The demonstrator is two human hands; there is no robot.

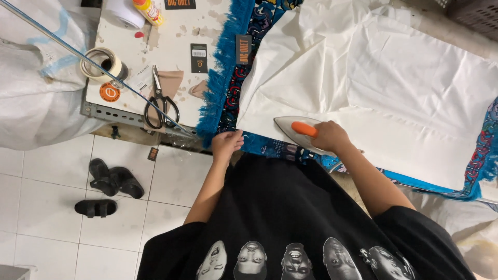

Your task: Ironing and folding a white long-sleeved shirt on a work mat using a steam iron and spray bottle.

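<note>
Gripping an iron (301, 134), right hand (330, 137) beside black rectangular label (243, 49).

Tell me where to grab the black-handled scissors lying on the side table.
Judging by their pose, take the black-handled scissors by the two black loops at the table's near edge, coming from the near side. The shut blades point away, so the loops are the nearest safe part. The left hand is closest.

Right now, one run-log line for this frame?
right hand: grips iron on white cloth | left hand: pins cloth edge | scissors: beside
</note>
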